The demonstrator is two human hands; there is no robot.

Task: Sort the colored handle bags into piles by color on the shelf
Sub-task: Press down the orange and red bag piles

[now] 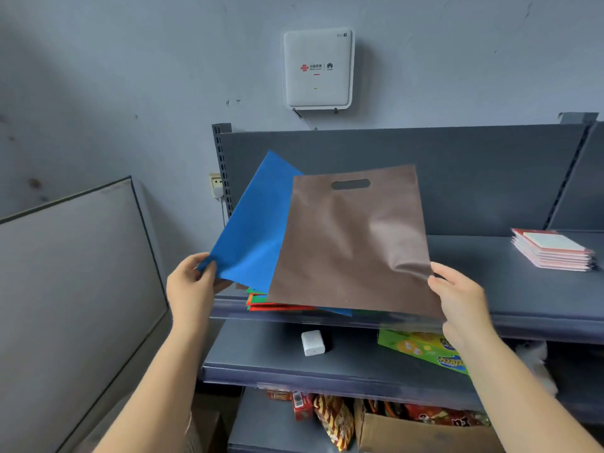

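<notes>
Separating two bags above the shelf (490, 308): left hand (191, 286) pinches the blue bag (251, 230) corner, right hand (464, 295) grasps the brown bag (349, 243) edge. Recommend laying each flat, well apart from the mixed stack (277, 304).

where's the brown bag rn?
Head view, centre-right: brown bag is held up by the right hand, overlapping the blue bag, above the mixed stack.

I hold a flat brown bag (353, 243) with its cut-out handle up, overlapping a tilted blue bag (251, 230), above the mixed pile (261, 304) on the shelf (523, 289).
</notes>
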